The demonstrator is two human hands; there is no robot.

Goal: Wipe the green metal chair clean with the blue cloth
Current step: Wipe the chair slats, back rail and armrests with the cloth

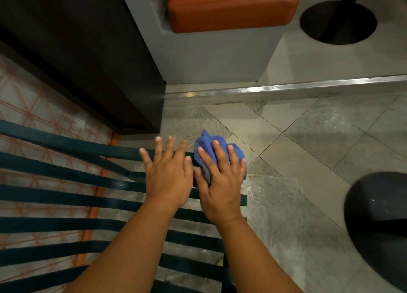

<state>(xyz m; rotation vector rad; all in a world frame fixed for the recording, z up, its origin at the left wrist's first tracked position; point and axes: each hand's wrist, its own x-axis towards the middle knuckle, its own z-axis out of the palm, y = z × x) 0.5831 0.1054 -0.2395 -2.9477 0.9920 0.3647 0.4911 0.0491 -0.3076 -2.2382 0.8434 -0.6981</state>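
Hands and blue cloth at the chair's far corner

Slats of the green metal chair (66, 195) run in dark bands across the lower left and centre of the frame, ending in a rail at centre right. The blue cloth (217, 148) sits bunched at the slats' far right end, just right of the frame's centre, over the upper corner of the chair. The right hand (220, 182) lies palm down on top of it, fingers (220, 154) spread and curled lightly over the wad, pressing it against the metal; blue fabric bulges out above the fingertips and at the little-finger side. The left hand (168, 178) rests flat just beside the right one, fingers straight and fanned open, holding nothing, palm on the slats. Both bare forearms reach in from the bottom edge.

Beneath the chair, grey floor tiles (308, 138) fill the right half, crossed by a metal threshold strip (286, 89). An orange cushioned seat (231, 8) sits at upper centre on a grey base. A round black table base (339, 21) shows at upper right, and another dark rounded shape (378, 222) at lower right.
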